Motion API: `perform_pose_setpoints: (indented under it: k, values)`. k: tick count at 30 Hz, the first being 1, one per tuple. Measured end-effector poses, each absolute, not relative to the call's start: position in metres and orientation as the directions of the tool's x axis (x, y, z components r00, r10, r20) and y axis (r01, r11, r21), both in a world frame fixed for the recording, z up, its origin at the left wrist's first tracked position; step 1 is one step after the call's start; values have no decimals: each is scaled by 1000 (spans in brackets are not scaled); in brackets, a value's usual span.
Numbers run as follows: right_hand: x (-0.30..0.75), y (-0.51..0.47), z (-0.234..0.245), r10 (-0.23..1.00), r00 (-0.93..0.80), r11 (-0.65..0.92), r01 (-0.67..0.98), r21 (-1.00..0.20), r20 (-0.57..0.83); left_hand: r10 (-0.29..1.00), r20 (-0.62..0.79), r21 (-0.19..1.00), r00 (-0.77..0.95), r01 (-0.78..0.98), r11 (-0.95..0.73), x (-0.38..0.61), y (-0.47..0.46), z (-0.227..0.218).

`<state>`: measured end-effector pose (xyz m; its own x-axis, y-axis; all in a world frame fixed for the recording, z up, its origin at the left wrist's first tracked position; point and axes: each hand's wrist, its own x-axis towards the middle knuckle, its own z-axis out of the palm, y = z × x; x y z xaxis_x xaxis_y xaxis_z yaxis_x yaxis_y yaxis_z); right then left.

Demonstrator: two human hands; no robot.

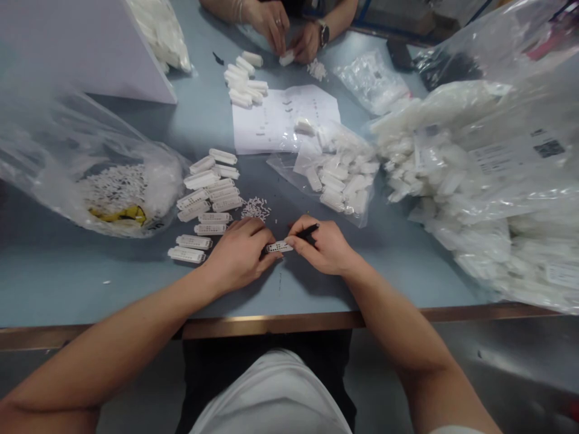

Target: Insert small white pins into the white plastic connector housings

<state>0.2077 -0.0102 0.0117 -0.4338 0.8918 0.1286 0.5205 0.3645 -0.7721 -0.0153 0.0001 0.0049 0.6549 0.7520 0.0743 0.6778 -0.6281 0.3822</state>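
Observation:
My left hand (242, 250) grips a white plastic housing with small holes along its face (279, 246), held just above the table. Closed around a black pen-like tool (310, 231), my right hand (323, 246) has its fingertips at the right end of that housing. The tool's tip is hidden by the fingers. Beside my left hand lie several similar white housings (212, 218), some with rows of holes showing. A small pile of tiny white pieces (256, 208) sits just beyond my hands.
Left stands a clear bag of tiny white pieces (113, 184). An open bag of white housings (346, 175) overlaps a printed sheet (262, 129). Large filled bags (479, 163) crowd the right. Across the table, a co-worker's hands (289, 36) handle a white piece. The table edge (271, 325) is near me.

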Motion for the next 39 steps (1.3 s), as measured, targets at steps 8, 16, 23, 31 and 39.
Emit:
perform_pose_setpoints:
  k: [8, 16, 23, 31, 39]
  values:
    - [204, -11, 9, 859, -487, 436, 539, -720, 156, 761, 45, 385, 648, 691, -611, -15, 0, 5]
    - [206, -9, 10, 885, -438, 395, 528, -751, 158, 753, 56, 390, 655, 680, -621, -15, 0, 6]
    - [209, -10, 13, 900, -418, 352, 530, -772, 123, 761, 52, 386, 647, 690, -613, -15, 0, 6]
    - [207, -10, 11, 863, -484, 427, 540, -726, 147, 761, 44, 393, 648, 689, -609, -15, 0, 6]
    - [208, -9, 12, 866, -480, 416, 534, -736, 141, 752, 66, 389, 656, 677, -625, -16, 0, 5]
